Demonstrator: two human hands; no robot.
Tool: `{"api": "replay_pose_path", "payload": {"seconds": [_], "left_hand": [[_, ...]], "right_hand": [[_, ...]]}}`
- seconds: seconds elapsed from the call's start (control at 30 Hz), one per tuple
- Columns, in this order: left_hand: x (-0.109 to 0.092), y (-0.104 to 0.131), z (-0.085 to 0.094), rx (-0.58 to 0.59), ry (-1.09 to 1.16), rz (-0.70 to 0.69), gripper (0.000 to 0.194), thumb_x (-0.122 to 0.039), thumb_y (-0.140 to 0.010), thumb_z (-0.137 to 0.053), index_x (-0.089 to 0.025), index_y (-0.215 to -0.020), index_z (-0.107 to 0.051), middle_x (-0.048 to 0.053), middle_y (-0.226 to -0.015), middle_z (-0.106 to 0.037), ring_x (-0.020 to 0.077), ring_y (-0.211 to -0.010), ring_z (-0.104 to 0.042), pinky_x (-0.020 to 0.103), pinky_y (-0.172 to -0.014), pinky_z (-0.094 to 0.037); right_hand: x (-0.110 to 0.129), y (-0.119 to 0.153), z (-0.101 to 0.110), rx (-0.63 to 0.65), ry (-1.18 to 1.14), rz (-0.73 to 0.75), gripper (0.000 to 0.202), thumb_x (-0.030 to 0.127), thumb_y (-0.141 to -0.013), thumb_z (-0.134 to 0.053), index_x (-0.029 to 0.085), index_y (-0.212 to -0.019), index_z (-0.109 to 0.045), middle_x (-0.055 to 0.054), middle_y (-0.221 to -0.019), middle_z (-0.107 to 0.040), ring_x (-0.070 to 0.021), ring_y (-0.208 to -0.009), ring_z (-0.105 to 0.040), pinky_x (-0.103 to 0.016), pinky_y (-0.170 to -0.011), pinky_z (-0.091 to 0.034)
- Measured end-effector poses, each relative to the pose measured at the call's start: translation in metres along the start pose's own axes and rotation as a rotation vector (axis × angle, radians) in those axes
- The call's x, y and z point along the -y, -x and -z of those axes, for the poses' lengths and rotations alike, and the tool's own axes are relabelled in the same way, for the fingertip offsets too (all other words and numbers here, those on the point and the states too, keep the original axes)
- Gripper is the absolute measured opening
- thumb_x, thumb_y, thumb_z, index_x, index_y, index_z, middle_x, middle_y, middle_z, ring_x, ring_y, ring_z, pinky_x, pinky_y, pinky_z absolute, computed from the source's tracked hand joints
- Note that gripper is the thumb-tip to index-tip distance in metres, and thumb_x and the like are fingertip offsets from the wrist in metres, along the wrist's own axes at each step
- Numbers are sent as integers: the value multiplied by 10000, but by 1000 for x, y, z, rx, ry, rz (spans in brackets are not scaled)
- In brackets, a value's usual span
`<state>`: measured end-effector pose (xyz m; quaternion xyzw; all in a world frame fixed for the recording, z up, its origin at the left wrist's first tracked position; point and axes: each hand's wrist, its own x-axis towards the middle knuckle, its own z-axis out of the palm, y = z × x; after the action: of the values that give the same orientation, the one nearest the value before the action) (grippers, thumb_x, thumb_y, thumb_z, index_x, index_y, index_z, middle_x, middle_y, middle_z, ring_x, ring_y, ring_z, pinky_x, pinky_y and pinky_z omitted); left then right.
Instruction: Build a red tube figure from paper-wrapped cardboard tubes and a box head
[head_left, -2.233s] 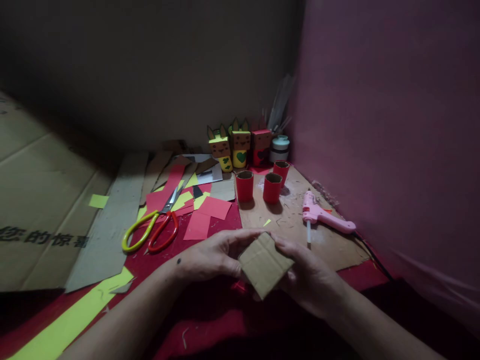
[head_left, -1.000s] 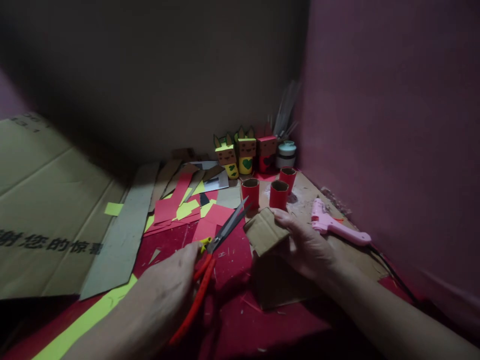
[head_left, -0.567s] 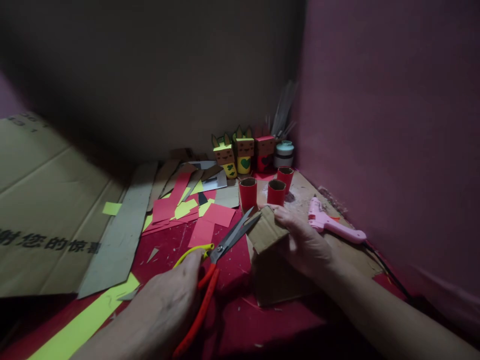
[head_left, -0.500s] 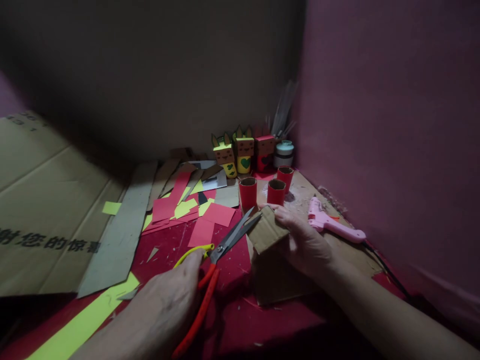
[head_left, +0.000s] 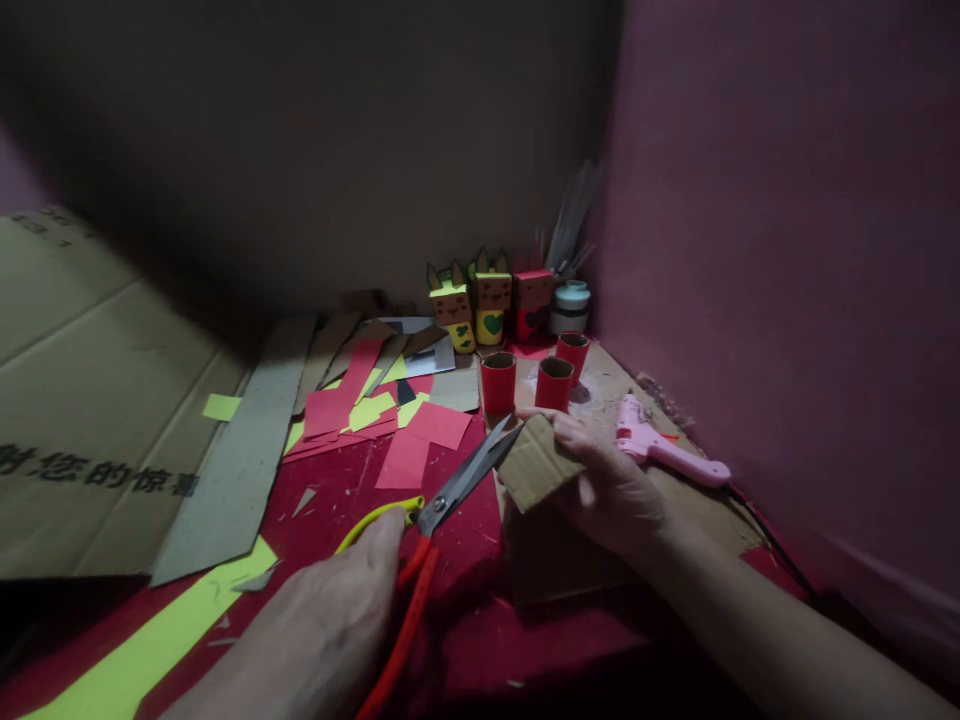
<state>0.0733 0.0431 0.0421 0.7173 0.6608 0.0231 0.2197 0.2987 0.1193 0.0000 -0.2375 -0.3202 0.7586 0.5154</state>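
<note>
My left hand (head_left: pixel 337 590) is closed round the handles of a pair of scissors (head_left: pixel 442 505), one handle yellow and the other orange-red. Their blades point up and to the right, nearly together, with the tips at the left edge of a small piece of cardboard (head_left: pixel 541 468). That piece is gripped by my right hand (head_left: pixel 611 490), fingers behind it and thumb along the top. Under it lies a larger sheet of brown cardboard (head_left: pixel 562 565), partly in shadow. Three red paper-covered tubes (head_left: pixel 498 385) stand just beyond my right hand.
A pink glue gun (head_left: pixel 664 445) with a cord lies on the right. Yellow and red box-headed figures (head_left: pixel 491 300) stand at the back beside a pale-lidded jar (head_left: pixel 571 308). Paper scraps (head_left: pixel 405 460), a grey cardboard strip (head_left: pixel 232 460) and a large carton (head_left: pixel 90 400) occupy the left.
The scissor blades have drawn closer together, and the scissors have shifted slightly left. The cardboard piece has moved a little to the right and turned slightly in my right hand.
</note>
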Motion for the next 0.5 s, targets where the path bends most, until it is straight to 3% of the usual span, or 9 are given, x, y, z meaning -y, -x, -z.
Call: {"api": "replay_pose_path", "payload": {"seconds": [0.1, 0.2, 0.37, 0.5], "left_hand": [[-1, 0, -3, 73, -58, -9, 492, -257, -889, -218, -125, -1187, -586, 186, -978, -722, 320, -817, -707, 430, -737, -524], [1, 1, -6, 48, -69, -37, 525, -269, -901, -203, -98, -1234, -570, 218, -1021, -704, 334, -823, -706, 450, -744, -524], [10, 1, -10, -6, -36, -46, 485, -284, -905, -260, -106, -1198, -603, 200, -955, -713, 325, -758, -703, 414, -675, -508], [18, 1, -14, -161, 196, -94, 358, -279, -834, -412, -160, -1035, -684, 125, -771, -729, 263, -585, -677, 327, -563, -455]], "right_hand": [[-1, 0, 1, -10, -5, -26, 306, 349, -713, -767, 205, -974, -694, -41, -917, -680, -239, -938, -595, -375, -865, -455], [-1, 0, 1, -39, -18, -39, 330, 339, -672, -795, 205, -958, -697, -50, -901, -666, -263, -961, -587, -402, -887, -456], [0, -2, 1, -68, -17, -61, 356, 332, -628, -819, 203, -936, -699, -53, -901, -650, -273, -983, -574, -408, -910, -455], [-1, -2, 2, -46, -29, -60, 336, 337, -638, -820, 203, -926, -711, -45, -873, -653, -255, -929, -584, -386, -858, -473]]}}
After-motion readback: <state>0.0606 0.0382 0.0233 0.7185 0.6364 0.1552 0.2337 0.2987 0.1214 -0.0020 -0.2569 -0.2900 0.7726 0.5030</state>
